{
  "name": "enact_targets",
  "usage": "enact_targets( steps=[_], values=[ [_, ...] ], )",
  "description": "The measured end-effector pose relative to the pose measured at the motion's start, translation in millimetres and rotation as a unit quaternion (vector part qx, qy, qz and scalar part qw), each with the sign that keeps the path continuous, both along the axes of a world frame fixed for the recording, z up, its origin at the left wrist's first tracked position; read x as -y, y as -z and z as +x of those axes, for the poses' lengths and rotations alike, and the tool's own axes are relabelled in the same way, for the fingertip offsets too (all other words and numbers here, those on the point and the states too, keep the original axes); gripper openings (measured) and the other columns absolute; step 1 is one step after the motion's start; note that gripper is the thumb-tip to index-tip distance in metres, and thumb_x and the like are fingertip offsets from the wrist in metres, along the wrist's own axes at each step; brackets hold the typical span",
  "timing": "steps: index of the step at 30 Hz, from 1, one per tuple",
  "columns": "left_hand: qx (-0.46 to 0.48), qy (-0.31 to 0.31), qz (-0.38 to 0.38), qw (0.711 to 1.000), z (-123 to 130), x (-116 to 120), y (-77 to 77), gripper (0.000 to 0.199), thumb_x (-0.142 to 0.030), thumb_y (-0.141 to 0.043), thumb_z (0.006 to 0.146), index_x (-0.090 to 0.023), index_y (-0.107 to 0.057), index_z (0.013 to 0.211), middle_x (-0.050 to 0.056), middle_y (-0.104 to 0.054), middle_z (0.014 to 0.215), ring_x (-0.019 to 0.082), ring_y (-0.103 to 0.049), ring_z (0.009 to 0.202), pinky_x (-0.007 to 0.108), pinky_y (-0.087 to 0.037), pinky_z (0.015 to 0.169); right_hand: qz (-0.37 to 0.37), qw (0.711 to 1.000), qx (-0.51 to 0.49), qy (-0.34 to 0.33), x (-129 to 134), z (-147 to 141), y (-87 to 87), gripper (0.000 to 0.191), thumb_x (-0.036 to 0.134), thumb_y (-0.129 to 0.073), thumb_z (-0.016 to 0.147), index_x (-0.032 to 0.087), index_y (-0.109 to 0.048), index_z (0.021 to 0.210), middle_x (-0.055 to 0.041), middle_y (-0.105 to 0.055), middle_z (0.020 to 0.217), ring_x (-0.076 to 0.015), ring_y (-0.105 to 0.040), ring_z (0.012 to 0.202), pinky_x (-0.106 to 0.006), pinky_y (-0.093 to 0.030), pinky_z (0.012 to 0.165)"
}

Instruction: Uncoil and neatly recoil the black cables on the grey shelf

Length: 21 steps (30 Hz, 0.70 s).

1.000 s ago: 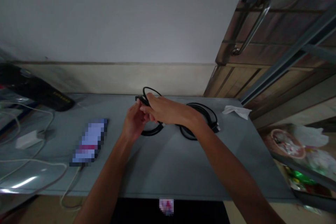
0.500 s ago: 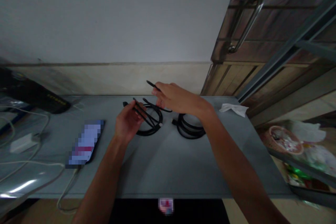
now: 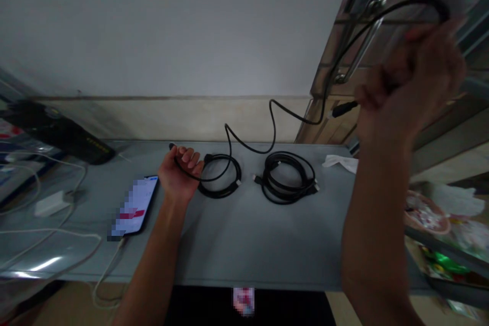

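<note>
Going by the small coil [image 3: 217,194] of black cord on the grey bench [image 3: 260,244]: way off to its left there's a black bottle-like thing [image 3: 61,132] lying at a slant, then a white block [image 3: 51,204] with white cords around it. Closer in, left of the coil and nearer the person, a phone [image 3: 137,209] lies screen up, partly pixelated.

Just left of the coil is the left hand [image 3: 179,170], fingers curled around one end of the loose black cable [image 3: 263,152], tip poking out on top. That cable is up in the air, crossing in front of the coil and snaking off to its right. A bigger coil [image 3: 282,194] sits right of the small one, well short of the white tissue [image 3: 340,163].

Far right and higher than the coil, the right hand [image 3: 408,76] is pretty blurry, but its fingers are closed on the cable's other stretch, plug [image 3: 344,109] sticking out leftward.
</note>
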<state>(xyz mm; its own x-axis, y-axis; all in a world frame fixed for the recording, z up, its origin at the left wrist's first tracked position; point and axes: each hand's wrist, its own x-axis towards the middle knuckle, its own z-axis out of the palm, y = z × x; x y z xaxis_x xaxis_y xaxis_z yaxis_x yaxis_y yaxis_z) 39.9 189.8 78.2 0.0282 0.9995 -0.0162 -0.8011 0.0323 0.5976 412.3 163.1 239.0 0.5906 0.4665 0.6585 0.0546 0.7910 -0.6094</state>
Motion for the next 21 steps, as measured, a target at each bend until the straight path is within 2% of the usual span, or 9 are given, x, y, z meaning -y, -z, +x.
enact_targets(
  steps=[2, 5, 8, 10, 12, 14, 17, 19, 21],
  values=[
    [0.011, -0.005, 0.003, 1.0, -2.2, -0.9, 1.9, 0.033, -0.029, -0.052, 0.114, -0.022, -0.055, 0.082, -0.005, -0.047, 0.067, 0.01, -0.049, 0.052, 0.025, -0.039, 0.046, 0.031, 0.999, 0.01, 0.007, 4.0, 14.1, 1.0, 0.04, 0.036, -0.042, 0.12, 0.027, -0.067, 0.089, 0.007, -0.025, 0.07, -0.0101, -0.023, 0.044, -0.024, -0.018, 0.042],
    [0.019, -0.005, 0.007, 1.0, -4.2, -0.9, 3.9, 0.035, -0.03, -0.047, 0.116, -0.021, -0.056, 0.084, -0.006, -0.048, 0.068, 0.01, -0.05, 0.053, 0.025, -0.039, 0.047, 0.059, 0.997, 0.053, 0.021, 8.4, 29.7, 4.2, 0.036, 0.037, -0.044, 0.119, 0.031, -0.072, 0.096, 0.0048, -0.034, 0.07, -0.0112, -0.041, 0.046, -0.024, -0.026, 0.043],
    [0.024, -0.003, 0.012, 1.0, -5.6, -0.7, 5.2, 0.036, -0.03, -0.044, 0.118, -0.021, -0.057, 0.085, -0.005, -0.049, 0.068, 0.01, -0.052, 0.054, 0.025, -0.04, 0.047, 0.072, 0.995, 0.057, 0.027, 14.8, 29.1, 2.9, 0.04, 0.034, -0.04, 0.119, 0.033, -0.074, 0.098, 0.0035, -0.044, 0.071, -0.0113, -0.054, 0.049, -0.022, -0.028, 0.042],
    [0.024, 0.002, 0.01, 1.0, -6.3, -1.6, 6.4, 0.037, -0.031, -0.045, 0.118, -0.021, -0.058, 0.085, -0.005, -0.05, 0.068, 0.01, -0.052, 0.054, 0.024, -0.04, 0.047, 0.07, 0.996, 0.036, 0.032, 20.7, 19.2, -2.0, 0.046, 0.029, -0.038, 0.119, 0.032, -0.076, 0.093, 0.0031, -0.041, 0.071, -0.0099, -0.051, 0.049, -0.022, -0.03, 0.042],
    [0.016, 0.01, 0.001, 1.0, -6.2, -3.6, 7.9, 0.038, -0.036, -0.047, 0.118, -0.021, -0.061, 0.086, -0.004, -0.055, 0.069, 0.011, -0.056, 0.055, 0.024, -0.043, 0.048, 0.061, 0.997, 0.012, 0.034, 25.7, 5.1, -8.7, 0.052, 0.025, -0.035, 0.119, 0.029, -0.076, 0.088, 0.003, -0.033, 0.071, -0.009, -0.042, 0.047, -0.022, -0.03, 0.041],
    [-0.001, 0.02, -0.021, 1.0, -4.4, -6.1, 9.3, 0.04, -0.042, -0.046, 0.119, -0.022, -0.065, 0.09, 0.0, -0.065, 0.075, 0.014, -0.065, 0.064, 0.025, -0.052, 0.053, 0.057, 0.998, 0.009, 0.034, 27.3, -10.2, -14.7, 0.053, 0.023, -0.034, 0.119, 0.028, -0.076, 0.088, 0.0035, -0.028, 0.072, -0.0094, -0.034, 0.048, -0.021, -0.029, 0.04],
    [-0.039, 0.043, -0.066, 0.996, 1.6, -8.0, 10.0, 0.05, -0.053, -0.039, 0.119, -0.021, -0.074, 0.107, 0.012, -0.081, 0.105, 0.024, -0.081, 0.099, 0.033, -0.068, 0.076, 0.072, 0.996, 0.043, 0.034, 22.6, -31.9, -17.7, 0.054, 0.021, -0.028, 0.121, 0.026, -0.072, 0.09, 0.0051, -0.025, 0.071, -0.0114, -0.023, 0.049, -0.02, -0.025, 0.04],
    [-0.056, 0.076, -0.081, 0.992, 5.9, -7.5, 9.5, 0.057, -0.059, -0.038, 0.118, -0.017, -0.076, 0.127, 0.019, -0.081, 0.129, 0.029, -0.079, 0.123, 0.038, -0.069, 0.092, 0.084, 0.993, 0.079, 0.034, 19.0, -45.6, -14.6, 0.054, 0.02, -0.024, 0.121, 0.025, -0.069, 0.091, 0.0069, -0.024, 0.067, -0.0126, -0.018, 0.048, -0.022, -0.02, 0.04],
    [-0.059, 0.111, -0.082, 0.989, 8.7, -6.2, 8.9, 0.064, -0.061, -0.04, 0.116, -0.012, -0.07, 0.144, 0.024, -0.077, 0.142, 0.032, -0.074, 0.136, 0.04, -0.068, 0.101, 0.068, 0.988, 0.135, 0.021, 19.0, -58.5, -9.0, 0.046, 0.023, -0.03, 0.123, 0.025, -0.069, 0.098, 0.0082, -0.026, 0.066, -0.0135, -0.019, 0.047, -0.026, -0.022, 0.042]
  ],
)
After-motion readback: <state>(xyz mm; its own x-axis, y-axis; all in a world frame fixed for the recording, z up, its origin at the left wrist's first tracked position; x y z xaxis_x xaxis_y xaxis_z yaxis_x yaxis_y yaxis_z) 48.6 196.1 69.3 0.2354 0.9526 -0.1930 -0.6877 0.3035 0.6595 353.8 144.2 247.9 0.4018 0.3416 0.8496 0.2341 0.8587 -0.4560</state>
